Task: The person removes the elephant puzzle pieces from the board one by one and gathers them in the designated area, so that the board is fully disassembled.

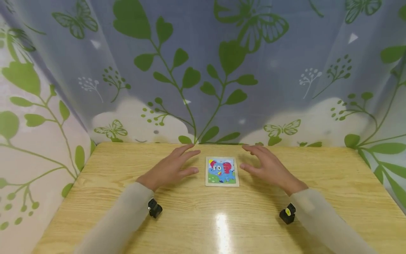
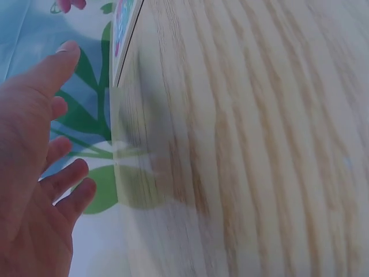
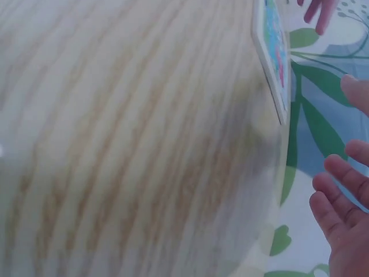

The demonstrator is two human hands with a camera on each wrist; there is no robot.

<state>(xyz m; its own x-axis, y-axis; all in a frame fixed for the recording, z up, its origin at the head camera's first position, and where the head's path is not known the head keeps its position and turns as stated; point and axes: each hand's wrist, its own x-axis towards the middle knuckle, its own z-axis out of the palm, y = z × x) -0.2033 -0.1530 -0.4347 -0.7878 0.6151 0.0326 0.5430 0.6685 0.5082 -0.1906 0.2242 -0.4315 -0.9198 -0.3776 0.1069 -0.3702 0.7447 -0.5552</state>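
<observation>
A small square picture puzzle [image 1: 222,171] with a blue elephant on it and a pale wooden border lies flat on the table. To its left, my left hand [image 1: 172,165] hovers with fingers spread and slightly bent, holding nothing. On the opposite side my right hand [image 1: 269,167] is held the same way, its thumb tip close to the puzzle's right edge. In the left wrist view the puzzle [image 2: 123,29] shows only as a sliver beyond the left hand [image 2: 34,156]. The right wrist view has the puzzle [image 3: 273,52] at the upper right, apart from the right hand [image 3: 346,202].
A wooden table [image 1: 196,218] with a light grain spans the lower view. Behind it hangs a curtain [image 1: 269,88] printed with green leaves and butterflies, reaching down to the table's back edge. Each sleeve carries a small black wrist camera [image 1: 154,208].
</observation>
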